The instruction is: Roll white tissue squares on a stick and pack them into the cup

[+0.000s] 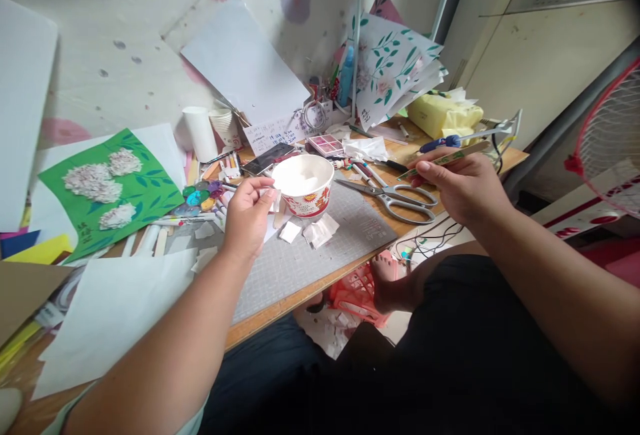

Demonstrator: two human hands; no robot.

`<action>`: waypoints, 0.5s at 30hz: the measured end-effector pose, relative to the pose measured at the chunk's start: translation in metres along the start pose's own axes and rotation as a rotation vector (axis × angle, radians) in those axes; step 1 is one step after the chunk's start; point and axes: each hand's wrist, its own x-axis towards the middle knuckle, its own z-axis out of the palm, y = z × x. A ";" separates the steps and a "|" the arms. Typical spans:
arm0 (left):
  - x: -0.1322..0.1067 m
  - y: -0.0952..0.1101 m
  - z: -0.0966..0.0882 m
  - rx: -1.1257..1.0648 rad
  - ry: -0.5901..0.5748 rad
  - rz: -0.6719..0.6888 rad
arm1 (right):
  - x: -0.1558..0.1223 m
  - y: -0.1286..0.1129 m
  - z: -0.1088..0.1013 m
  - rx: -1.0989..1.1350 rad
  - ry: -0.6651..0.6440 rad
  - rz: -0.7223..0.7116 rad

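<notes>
My left hand [250,211] pinches a small white paper piece [275,203] just left of a paper bowl [311,205]. The bowl is white with red and yellow print and has something white inside. My right hand [467,181] is closed round a thin flat strip [457,157], pale with green markings, raised over the table's right side. Below and left of that hand, grey-handled scissors [405,200] lie with their blades toward the bowl. Torn white paper scraps [321,231] rest in front of the bowl on a grey cutting mat [300,275].
A green card with white paper flowers [155,185] leans at the left, near paint pots [194,199] and paper cups [200,135]. Behind the bowl are a phone [269,159] and a pink palette [326,145]. A yellow tissue pack [445,117] and a red-rimmed fan [610,135] stand right.
</notes>
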 end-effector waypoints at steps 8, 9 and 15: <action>0.002 -0.002 -0.001 0.022 0.024 -0.009 | -0.001 -0.001 0.001 0.029 0.035 0.014; 0.002 -0.003 -0.001 0.025 0.024 -0.011 | -0.002 -0.003 0.002 0.027 0.036 0.012; 0.002 -0.003 0.000 0.024 0.013 -0.005 | -0.014 -0.007 -0.006 -0.038 0.019 0.000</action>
